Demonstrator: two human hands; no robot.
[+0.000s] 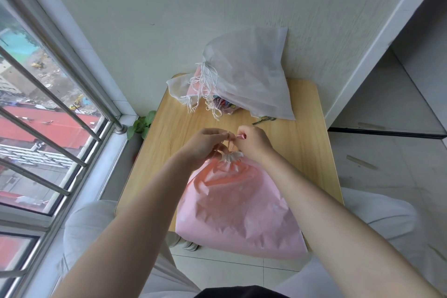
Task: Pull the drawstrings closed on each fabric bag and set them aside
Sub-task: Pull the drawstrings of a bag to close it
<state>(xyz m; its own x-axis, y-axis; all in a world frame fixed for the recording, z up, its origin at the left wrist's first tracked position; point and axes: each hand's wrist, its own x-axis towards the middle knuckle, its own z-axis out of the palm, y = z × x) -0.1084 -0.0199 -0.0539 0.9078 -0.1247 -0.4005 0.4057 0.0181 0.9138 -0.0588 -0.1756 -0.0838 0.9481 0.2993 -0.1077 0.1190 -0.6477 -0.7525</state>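
A small wooden table point(302, 143) is seen from above, and most of its near half, toward six o'clock, is covered by a pink fabric bag point(239, 210) whose bottom edge overhangs the table's near rim. At twelve o'clock a pile of white fabric bags point(251, 72) is leant against the wall, with loose white cords point(205, 80) trailing from its eleven o'clock side. The pink bag's gathered neck point(231, 156) is puckered tight at its twelve o'clock end, directly beneath and between the two hands. The left hand point(205, 145) is curled at ten o'clock of the neck and the right hand point(254, 143) at two o'clock, each pinching a drawstring point(228, 144) that rises from the neck; the cord is thin and partly hidden by the fingers. It is judged that an uneven pull could leave the mouth only partly closed, that a cord could slip from a fingertip pinch, and that the overhanging bag could be dragged off the near edge if it is lifted carelessly.
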